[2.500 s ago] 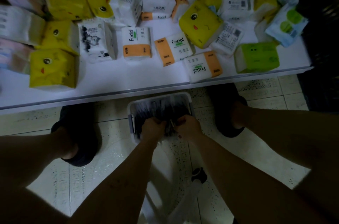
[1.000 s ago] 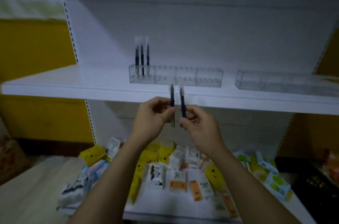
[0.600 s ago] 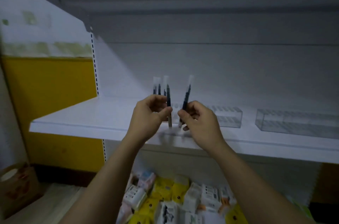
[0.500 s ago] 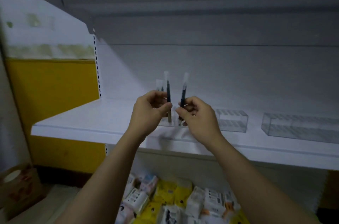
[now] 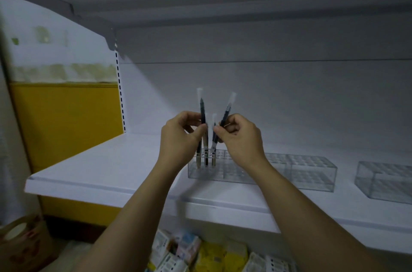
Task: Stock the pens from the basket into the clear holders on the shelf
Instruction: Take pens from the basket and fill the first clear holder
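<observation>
Mid-frame above the white shelf [image 5: 100, 167], the left hand [image 5: 178, 140] pinches the left pen [image 5: 202, 112] almost upright, its lower end just over the standing pens [image 5: 206, 158] at the left end of the clear holder [image 5: 307, 173]. Beside it the right hand [image 5: 242, 138] pinches the right pen [image 5: 225, 113], leaning upper right. The holder's holes lie directly below both hands, equally near; a second holder [image 5: 383, 180] sits far right.

Bare left hand [image 5: 179, 138], bare right hand [image 5: 242, 138], forearms bare to the frame edge
</observation>
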